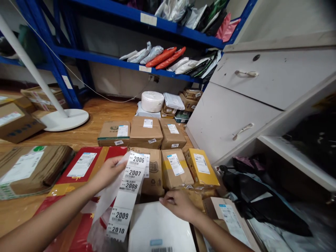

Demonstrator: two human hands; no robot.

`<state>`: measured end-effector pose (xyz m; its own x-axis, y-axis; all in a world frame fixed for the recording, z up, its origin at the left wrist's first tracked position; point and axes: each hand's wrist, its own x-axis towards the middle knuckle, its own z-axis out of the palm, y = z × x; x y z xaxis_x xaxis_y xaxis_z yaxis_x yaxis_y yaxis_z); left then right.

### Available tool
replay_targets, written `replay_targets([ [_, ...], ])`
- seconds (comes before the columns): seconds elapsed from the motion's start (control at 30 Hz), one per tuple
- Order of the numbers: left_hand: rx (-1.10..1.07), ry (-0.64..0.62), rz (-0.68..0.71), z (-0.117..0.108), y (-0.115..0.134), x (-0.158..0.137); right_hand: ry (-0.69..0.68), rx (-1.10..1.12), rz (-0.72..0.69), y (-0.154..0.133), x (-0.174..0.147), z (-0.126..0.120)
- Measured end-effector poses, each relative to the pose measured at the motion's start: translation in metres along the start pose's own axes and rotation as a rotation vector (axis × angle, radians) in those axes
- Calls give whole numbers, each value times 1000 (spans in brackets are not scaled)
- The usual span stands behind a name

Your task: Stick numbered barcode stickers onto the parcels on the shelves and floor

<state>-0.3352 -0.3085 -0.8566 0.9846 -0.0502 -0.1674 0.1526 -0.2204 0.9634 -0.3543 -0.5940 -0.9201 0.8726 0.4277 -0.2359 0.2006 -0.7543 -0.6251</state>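
Observation:
My left hand (114, 172) pinches a strip of number labels (130, 185) by its upper left edge. Black numbers from 2006 to 2010 run down the strip, with its pale backing paper (101, 210) hanging beside it. At the far edge of a white parcel (160, 224) is my right hand (181, 204), fingers curled together; whatever is between the fingertips is hidden. Just beyond both hands stand a brown carton (152, 171), a carton with yellow tape (177, 169) and a yellow box (201, 167). Left of the strip lie red parcels (82, 166).
Behind stand several numbered cartons (146, 132) and a round white package (152, 101). A blue shelf rack (126, 63) holds bagged parcels. White drawers (244, 84) flank the right, above black bags (265, 199). A white pole base (67, 119) stands at left.

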Motion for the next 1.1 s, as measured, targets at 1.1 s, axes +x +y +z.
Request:
replay_targets([
  [1.1, 298, -66, 50, 50, -56, -24, -106, 922, 145, -60, 40, 35],
])
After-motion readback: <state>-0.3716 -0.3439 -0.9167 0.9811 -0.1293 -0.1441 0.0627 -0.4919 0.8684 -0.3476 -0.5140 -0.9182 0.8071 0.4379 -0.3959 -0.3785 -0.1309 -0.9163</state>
